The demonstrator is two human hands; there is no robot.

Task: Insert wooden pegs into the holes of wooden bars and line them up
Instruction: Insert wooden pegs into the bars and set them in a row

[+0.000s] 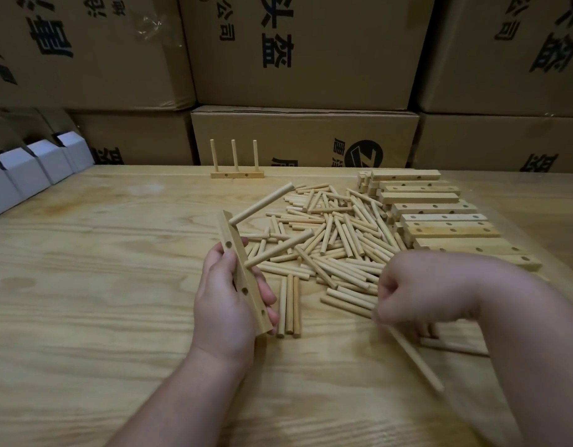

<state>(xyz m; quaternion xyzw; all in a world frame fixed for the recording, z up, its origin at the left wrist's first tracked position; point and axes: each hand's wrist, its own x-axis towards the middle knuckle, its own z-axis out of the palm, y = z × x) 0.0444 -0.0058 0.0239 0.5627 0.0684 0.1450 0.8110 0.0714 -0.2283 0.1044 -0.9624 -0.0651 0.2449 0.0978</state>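
My left hand [228, 301] grips a wooden bar [238, 269] lifted off the table and tilted. Two pegs stick out of the bar to the right, an upper peg [262, 203] and a lower peg [280, 248]. My right hand [420, 291], fingers curled, pinches a single peg [414, 358] that points down and to the right, slightly blurred. A loose pile of pegs [330, 240] lies between my hands and beyond them. A finished bar with three upright pegs [236, 174] stands at the table's far edge.
A stack of drilled bars [440, 217] lies at the right of the wooden table [101, 285]. Three pegs [289, 304] lie side by side near my left hand. Cardboard boxes [304, 137] wall the back; white folded cartons [40, 162] stand at far left.
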